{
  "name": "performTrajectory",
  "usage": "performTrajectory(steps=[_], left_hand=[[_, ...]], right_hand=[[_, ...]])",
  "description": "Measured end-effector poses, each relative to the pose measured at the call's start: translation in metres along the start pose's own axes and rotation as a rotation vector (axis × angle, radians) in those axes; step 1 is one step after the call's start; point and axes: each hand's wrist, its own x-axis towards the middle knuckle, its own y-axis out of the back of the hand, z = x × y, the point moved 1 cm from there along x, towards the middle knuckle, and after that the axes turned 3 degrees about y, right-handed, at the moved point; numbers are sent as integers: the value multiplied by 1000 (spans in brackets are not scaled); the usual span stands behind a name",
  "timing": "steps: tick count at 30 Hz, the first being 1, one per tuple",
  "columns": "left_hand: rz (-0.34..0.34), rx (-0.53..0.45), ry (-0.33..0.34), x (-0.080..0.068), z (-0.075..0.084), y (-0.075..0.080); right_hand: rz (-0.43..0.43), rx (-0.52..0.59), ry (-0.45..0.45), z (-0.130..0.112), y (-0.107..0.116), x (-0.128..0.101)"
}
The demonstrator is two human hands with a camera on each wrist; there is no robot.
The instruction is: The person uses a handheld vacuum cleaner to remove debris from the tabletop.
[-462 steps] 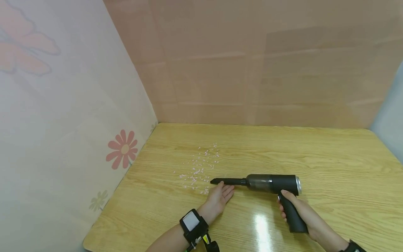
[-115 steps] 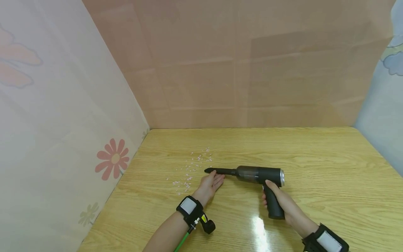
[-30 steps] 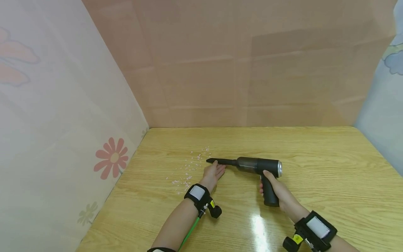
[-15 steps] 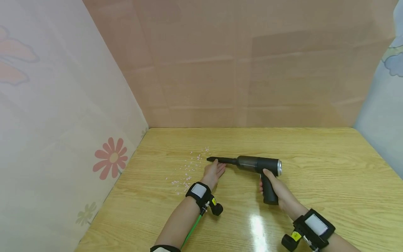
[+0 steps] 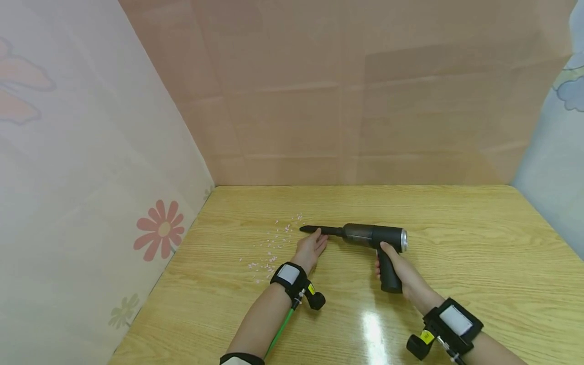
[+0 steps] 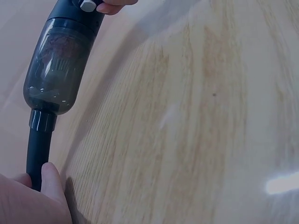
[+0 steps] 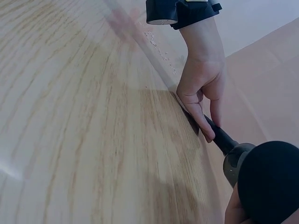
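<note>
A black handheld vacuum cleaner (image 5: pixel 358 233) with a clear dust cup (image 6: pixel 58 70) is held sideways above the table, its narrow nozzle (image 5: pixel 330 231) facing left. My right hand (image 5: pixel 401 266) grips its handle, thumb near the top. Near the nozzle tip, my left hand (image 5: pixel 310 248) holds the nozzle between thumb and fingers; in the right wrist view the left hand (image 7: pixel 205 88) has its digits on both sides of the nozzle. Tiny pale bits (image 5: pixel 269 253) lie scattered to the left of the tip. Some reddish matter (image 6: pixel 63 46) shows inside the cup.
The wooden table (image 5: pixel 456 284) meets a brown papered wall (image 5: pixel 292 126) at the back. A flower-patterned wall (image 5: pixel 114 152) borders the left, a pale blue one (image 5: pixel 547 157) the right. Both wrists wear strapped cameras; a green cable (image 5: pixel 280 329) runs along the left forearm.
Since the earliest frame the bits nearest the front right have gone and the scatter is thinner. Over the last seconds both hands have carried the vacuum cleaner slightly farther from me, toward the back wall.
</note>
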Motion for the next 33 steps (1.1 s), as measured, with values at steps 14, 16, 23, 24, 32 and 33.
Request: performTrajectory(steps=[14,16,23,24,32,33], left_hand=[[18,-55,16,7,5,2],[11,-55,16,7,6,2],[3,-57,21,8,7,0],[0,-57,19,8,7,0],[-27,-119,18,16,7,-2],[-31,-128,20,16,8,-2]], right_hand=[[-12,-8,8,-4,-6,7],[-14,-22,13,-4,-6,7],[-9,-17,19,-6,-6,11],[-4,-18,18,-6,-7,11],[-14,1,21,-7,-7,15],[-14,-2,24,-8,-7,16]])
